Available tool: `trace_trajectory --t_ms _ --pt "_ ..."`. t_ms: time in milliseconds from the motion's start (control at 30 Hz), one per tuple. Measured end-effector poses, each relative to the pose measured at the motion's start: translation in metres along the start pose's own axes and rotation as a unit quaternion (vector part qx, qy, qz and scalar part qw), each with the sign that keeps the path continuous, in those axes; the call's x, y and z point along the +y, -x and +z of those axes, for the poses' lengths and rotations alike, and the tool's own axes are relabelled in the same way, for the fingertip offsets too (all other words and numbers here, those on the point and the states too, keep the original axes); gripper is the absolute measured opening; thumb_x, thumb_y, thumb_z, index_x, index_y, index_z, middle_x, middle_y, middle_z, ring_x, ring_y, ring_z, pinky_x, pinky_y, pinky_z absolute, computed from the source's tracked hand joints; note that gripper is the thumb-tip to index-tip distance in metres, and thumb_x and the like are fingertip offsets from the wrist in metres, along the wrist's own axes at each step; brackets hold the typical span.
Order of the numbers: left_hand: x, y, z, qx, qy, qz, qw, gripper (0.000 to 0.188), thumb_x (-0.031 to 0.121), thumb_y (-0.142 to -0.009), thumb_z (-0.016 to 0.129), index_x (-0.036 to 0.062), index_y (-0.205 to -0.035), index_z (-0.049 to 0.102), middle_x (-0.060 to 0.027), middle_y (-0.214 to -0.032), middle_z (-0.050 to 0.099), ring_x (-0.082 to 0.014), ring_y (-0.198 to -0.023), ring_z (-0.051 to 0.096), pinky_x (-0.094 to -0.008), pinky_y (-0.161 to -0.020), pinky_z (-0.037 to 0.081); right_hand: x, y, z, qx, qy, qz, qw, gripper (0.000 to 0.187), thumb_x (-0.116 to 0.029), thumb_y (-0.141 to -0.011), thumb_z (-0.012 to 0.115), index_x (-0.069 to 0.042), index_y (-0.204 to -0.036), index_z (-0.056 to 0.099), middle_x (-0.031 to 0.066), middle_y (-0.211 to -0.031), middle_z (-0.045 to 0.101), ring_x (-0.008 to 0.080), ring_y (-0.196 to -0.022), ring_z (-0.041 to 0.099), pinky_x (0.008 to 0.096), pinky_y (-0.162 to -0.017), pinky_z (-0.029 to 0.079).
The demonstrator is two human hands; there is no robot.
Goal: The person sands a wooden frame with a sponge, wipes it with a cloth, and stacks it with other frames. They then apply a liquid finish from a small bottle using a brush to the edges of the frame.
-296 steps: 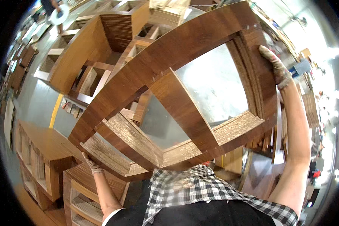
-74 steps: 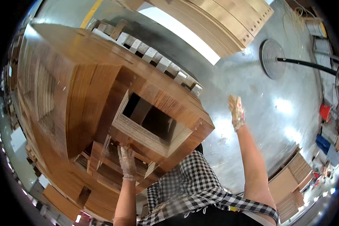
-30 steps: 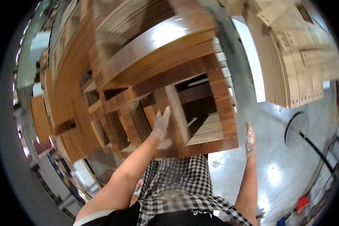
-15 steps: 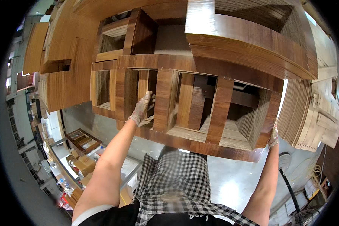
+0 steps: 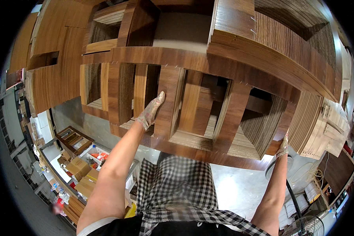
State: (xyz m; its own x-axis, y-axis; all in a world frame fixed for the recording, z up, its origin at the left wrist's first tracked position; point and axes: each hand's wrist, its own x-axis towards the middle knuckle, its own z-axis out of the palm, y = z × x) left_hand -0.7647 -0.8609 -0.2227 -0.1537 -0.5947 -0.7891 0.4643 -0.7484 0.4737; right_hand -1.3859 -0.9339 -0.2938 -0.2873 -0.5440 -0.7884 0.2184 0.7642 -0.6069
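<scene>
A long brown wood-grain frame with several rectangular openings lies across in front of me, on top of a stack of like frames whose layered edges show inside the openings. My left hand, in a thin pale glove, is at one crosspiece. One digit lies along its face; the other fingers are mostly hidden in the opening beside it. At the frame's right end, my gloved right hand closes round the outer edge, its fingers partly hidden.
Another frame stack rises higher at the far right. Wood-grain panels stand at the left. Paler boards are at the right, with a fan below them. Cardboard boxes fill a bench area at lower left.
My left hand has moved from inside the opening onto the crosspiece to its right. My right hand stays at the frame's right end. The whole view has shifted slightly.
</scene>
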Motion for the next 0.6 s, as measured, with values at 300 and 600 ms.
trace_trajectory --t_ms 300,600 --pt "0.001 0.003 0.010 0.059 0.062 -0.014 0.996 0.065 0.057 -0.094 0.045 0.0040 -0.132 0.049 -0.0088 -0.124 0.059 -0.0178 -0.109 0.059 -0.0338 -0.095 0.049 -0.004 0.005 0.001 0.031 0.014 0.010 0.999 0.056 -0.047 -0.095 0.048 -0.011 -0.138 0.046 0.0021 -0.131 0.054 0.0200 -0.120 0.051 0.0344 -0.101 0.041" --pt "0.018 0.013 0.041 0.087 0.043 -0.039 0.995 0.069 0.061 -0.093 0.043 0.0047 -0.134 0.047 -0.0126 -0.129 0.056 -0.0211 -0.112 0.058 -0.0371 -0.097 0.049 0.003 0.010 0.003 -0.079 -0.002 -0.032 0.996 0.067 -0.057 -0.092 0.049 -0.010 -0.138 0.042 0.0035 -0.128 0.053 0.0210 -0.113 0.054 0.0367 -0.098 0.045"
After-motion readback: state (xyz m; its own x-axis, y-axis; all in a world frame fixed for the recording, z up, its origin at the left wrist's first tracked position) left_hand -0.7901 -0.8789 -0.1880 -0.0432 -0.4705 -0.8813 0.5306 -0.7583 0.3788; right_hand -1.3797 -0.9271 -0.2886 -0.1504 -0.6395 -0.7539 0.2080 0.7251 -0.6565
